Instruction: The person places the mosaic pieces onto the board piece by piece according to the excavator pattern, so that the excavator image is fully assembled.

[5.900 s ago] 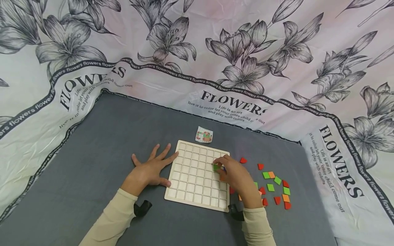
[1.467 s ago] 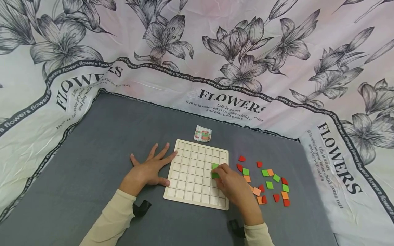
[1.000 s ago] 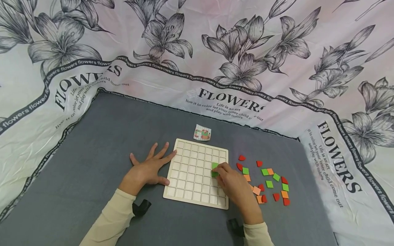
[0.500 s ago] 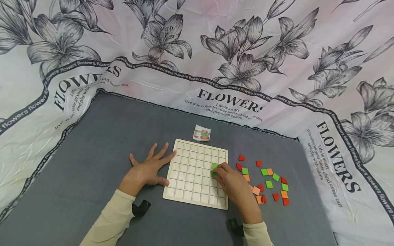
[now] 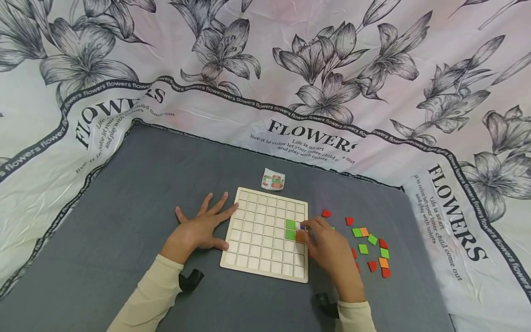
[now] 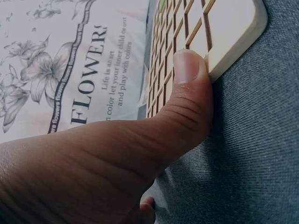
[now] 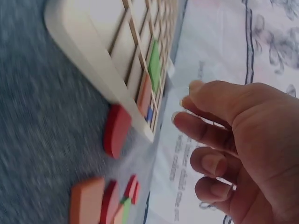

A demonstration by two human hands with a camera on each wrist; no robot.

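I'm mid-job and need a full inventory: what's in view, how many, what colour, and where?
Wooden grid board: one, pale, centre of table
Green square tiles: two, green, on board
Orange tile: one, orange, on board
Blue piece: one, blue, on board, partly hidden
Loose red tiles: five clear, others partly hidden, right of board
Loose green tiles: four clear, right of board
Loose orange tiles: two clear in head view, right of board
Pattern card: one, white with coloured print, behind board
Table: one, grey, underneath
Floral curtain: white-pink, black print, behind table
Sleeves: two, beige
Left hand: one, at board's left edge
Right hand: one, over board's right edge
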